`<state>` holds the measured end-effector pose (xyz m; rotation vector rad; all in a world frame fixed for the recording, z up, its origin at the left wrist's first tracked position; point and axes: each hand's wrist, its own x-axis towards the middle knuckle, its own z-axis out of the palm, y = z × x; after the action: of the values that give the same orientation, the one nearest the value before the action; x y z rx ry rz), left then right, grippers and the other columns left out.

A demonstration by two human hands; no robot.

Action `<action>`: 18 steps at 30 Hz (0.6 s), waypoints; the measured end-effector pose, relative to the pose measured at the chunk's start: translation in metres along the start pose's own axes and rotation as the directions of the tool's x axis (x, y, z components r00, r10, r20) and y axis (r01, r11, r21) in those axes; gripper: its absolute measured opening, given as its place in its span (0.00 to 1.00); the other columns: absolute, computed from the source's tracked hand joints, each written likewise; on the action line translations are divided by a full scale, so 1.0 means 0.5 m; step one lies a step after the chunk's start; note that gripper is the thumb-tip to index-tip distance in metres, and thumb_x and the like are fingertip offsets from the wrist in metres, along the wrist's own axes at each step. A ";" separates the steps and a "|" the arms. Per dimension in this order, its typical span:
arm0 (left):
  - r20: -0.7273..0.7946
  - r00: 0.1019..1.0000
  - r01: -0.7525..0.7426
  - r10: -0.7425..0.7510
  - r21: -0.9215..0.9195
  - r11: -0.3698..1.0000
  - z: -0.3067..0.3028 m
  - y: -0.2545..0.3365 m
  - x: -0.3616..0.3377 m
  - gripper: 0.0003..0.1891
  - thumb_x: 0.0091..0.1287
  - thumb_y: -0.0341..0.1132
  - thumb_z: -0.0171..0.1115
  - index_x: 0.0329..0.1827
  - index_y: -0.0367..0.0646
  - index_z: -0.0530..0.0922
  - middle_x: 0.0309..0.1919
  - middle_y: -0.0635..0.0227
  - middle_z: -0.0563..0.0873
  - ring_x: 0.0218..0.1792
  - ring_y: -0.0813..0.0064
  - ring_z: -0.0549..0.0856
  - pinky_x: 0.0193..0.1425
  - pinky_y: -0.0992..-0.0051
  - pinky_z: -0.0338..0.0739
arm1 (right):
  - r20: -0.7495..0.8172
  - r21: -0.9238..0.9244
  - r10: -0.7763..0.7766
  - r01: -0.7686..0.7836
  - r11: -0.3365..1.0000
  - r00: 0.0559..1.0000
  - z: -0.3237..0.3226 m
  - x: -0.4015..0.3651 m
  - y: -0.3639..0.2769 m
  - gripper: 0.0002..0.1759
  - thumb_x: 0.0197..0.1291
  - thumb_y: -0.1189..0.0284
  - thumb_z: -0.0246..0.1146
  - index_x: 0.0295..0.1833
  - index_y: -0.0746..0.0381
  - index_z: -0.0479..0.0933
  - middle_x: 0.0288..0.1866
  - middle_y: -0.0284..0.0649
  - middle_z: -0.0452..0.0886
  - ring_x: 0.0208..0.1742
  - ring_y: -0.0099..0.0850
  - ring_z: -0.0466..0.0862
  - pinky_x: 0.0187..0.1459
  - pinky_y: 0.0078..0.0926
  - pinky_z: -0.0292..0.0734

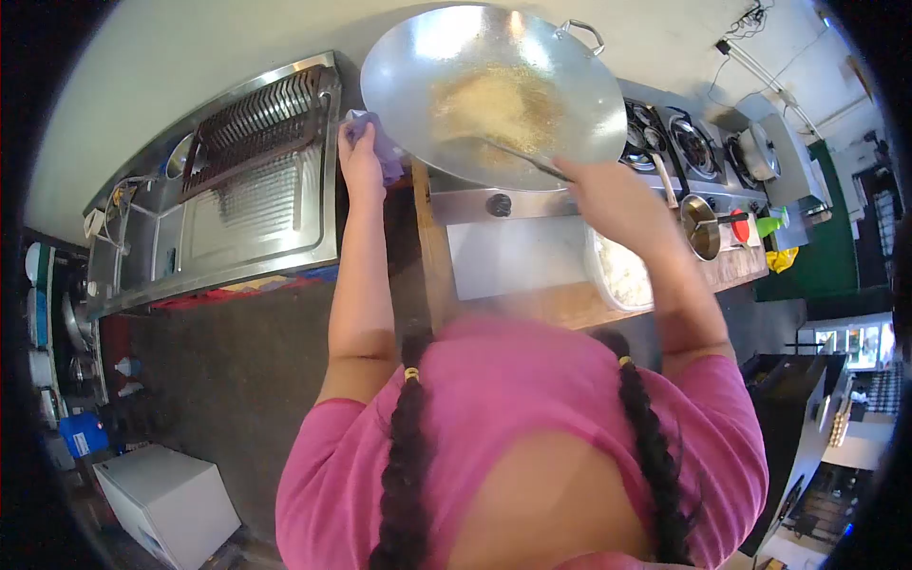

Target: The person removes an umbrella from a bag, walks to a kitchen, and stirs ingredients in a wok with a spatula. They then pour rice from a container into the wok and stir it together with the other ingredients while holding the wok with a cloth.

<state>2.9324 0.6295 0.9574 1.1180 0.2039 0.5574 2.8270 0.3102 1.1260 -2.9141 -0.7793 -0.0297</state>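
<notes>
A wide metal wok (399, 104) sits on the stove, with golden-brown, oily food (499, 100) spread in its middle. My right hand (613, 199) is closed around the handle of a long spatula (527, 160). Its far end reaches into the wok at the near edge of the food and is blurred. My left hand (361, 157) grips a folded purple cloth (388, 152) against the wok's left rim. Any wok handle under the cloth is hidden. Below my right wrist stands a white tub (608, 285) with pale, shredded-looking contents.
A steel sink counter (256, 218) with a dark dish rack (252, 133) stands left. Right of the wok are burners (693, 142), a lidded pot (757, 152), a small saucepan (701, 228) and a green bottle (771, 223). A white board (518, 256) lies on the wooden table.
</notes>
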 end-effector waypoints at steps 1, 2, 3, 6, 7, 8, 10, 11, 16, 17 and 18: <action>-0.013 1.000 -0.010 0.011 0.025 1.000 -0.002 -0.001 -0.001 0.13 0.70 0.30 0.57 0.56 0.40 0.73 0.46 0.66 0.82 0.44 0.75 0.82 0.49 0.75 0.76 | -0.039 0.011 0.059 -0.058 0.998 0.997 0.050 0.029 0.002 0.20 0.62 0.72 0.56 0.60 0.62 0.75 0.41 0.57 0.82 0.44 0.53 0.82 0.46 0.48 0.75; -0.011 1.000 -0.005 0.005 0.023 1.000 -0.003 -0.002 -0.001 0.13 0.70 0.30 0.57 0.55 0.39 0.72 0.46 0.65 0.82 0.44 0.75 0.82 0.49 0.75 0.76 | -0.079 0.012 0.052 -0.051 0.999 0.996 0.114 0.063 0.017 0.21 0.62 0.72 0.55 0.61 0.62 0.75 0.42 0.57 0.82 0.44 0.53 0.82 0.46 0.48 0.75; -0.010 1.000 -0.005 0.005 0.026 1.000 0.000 0.002 -0.003 0.13 0.70 0.30 0.57 0.55 0.39 0.72 0.46 0.65 0.82 0.44 0.75 0.82 0.49 0.75 0.76 | -0.117 0.012 0.045 -0.044 0.999 0.992 0.155 0.096 0.030 0.21 0.62 0.72 0.55 0.62 0.62 0.74 0.42 0.57 0.82 0.45 0.53 0.82 0.47 0.48 0.75; -0.016 1.000 -0.014 0.014 0.029 0.999 0.002 0.007 -0.023 0.13 0.70 0.30 0.57 0.55 0.39 0.72 0.45 0.66 0.82 0.43 0.75 0.83 0.49 0.75 0.76 | -0.046 0.095 0.186 -0.181 0.979 0.981 0.157 0.152 0.045 0.22 0.63 0.71 0.54 0.63 0.59 0.74 0.43 0.56 0.83 0.45 0.52 0.82 0.48 0.48 0.75; 0.002 1.000 -0.013 0.013 0.019 1.000 -0.001 0.002 -0.020 0.15 0.69 0.32 0.58 0.56 0.38 0.72 0.47 0.65 0.80 0.45 0.75 0.80 0.51 0.75 0.74 | -0.051 0.093 0.183 -0.178 0.980 0.982 0.138 0.137 0.053 0.22 0.63 0.71 0.54 0.63 0.59 0.74 0.43 0.56 0.83 0.45 0.52 0.82 0.48 0.48 0.75; 0.015 1.000 -0.018 0.018 0.004 1.000 -0.002 -0.001 -0.012 0.17 0.68 0.33 0.59 0.57 0.37 0.71 0.49 0.65 0.79 0.47 0.75 0.77 0.52 0.76 0.72 | -0.110 0.034 0.128 -0.125 0.992 0.986 0.099 0.107 0.072 0.22 0.63 0.71 0.55 0.63 0.58 0.74 0.42 0.54 0.83 0.45 0.51 0.82 0.47 0.48 0.75; 0.015 0.999 -0.031 0.031 -0.008 0.999 -0.010 -0.012 -0.006 0.17 0.68 0.33 0.60 0.58 0.36 0.71 0.50 0.65 0.79 0.48 0.74 0.78 0.54 0.76 0.71 | -0.067 -0.116 0.115 -0.122 0.986 0.991 0.015 0.037 0.096 0.21 0.62 0.72 0.56 0.61 0.57 0.76 0.40 0.51 0.84 0.44 0.50 0.83 0.46 0.47 0.76; 0.030 0.999 -0.041 0.042 -0.015 0.999 -0.013 -0.017 -0.003 0.18 0.68 0.33 0.60 0.58 0.36 0.71 0.51 0.64 0.79 0.49 0.74 0.78 0.55 0.76 0.71 | 0.016 -0.208 0.170 -0.163 0.964 0.985 -0.030 0.001 0.100 0.20 0.61 0.72 0.57 0.60 0.56 0.77 0.40 0.50 0.84 0.43 0.49 0.83 0.46 0.46 0.76; 0.025 0.999 -0.032 0.032 0.017 0.999 -0.004 -0.003 -0.006 0.22 0.67 0.33 0.60 0.62 0.34 0.70 0.53 0.61 0.79 0.52 0.72 0.78 0.58 0.75 0.70 | 0.077 -0.241 0.146 -0.123 0.963 0.986 -0.128 -0.118 0.067 0.19 0.60 0.74 0.59 0.57 0.56 0.79 0.41 0.50 0.84 0.43 0.50 0.82 0.46 0.45 0.76; 0.011 0.999 -0.047 0.047 0.020 0.999 -0.002 -0.002 -0.006 0.16 0.68 0.31 0.59 0.57 0.37 0.72 0.49 0.64 0.81 0.48 0.74 0.80 0.53 0.75 0.73 | -0.004 -0.244 0.048 -0.048 0.969 0.999 -0.096 -0.115 0.095 0.19 0.60 0.73 0.59 0.58 0.55 0.78 0.41 0.51 0.83 0.43 0.50 0.82 0.46 0.45 0.76; -0.002 0.998 -0.060 0.060 0.024 0.998 -0.002 -0.003 -0.006 0.11 0.68 0.30 0.58 0.52 0.40 0.74 0.44 0.67 0.82 0.44 0.77 0.82 0.49 0.76 0.76 | -0.083 -0.253 -0.049 0.027 0.967 0.995 -0.035 -0.099 0.136 0.20 0.61 0.73 0.59 0.59 0.54 0.78 0.40 0.52 0.83 0.43 0.50 0.82 0.46 0.46 0.76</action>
<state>2.9300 0.6283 0.9551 1.1498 0.1800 0.6116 2.8185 0.2249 1.1328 -3.1064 -0.8752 -0.2807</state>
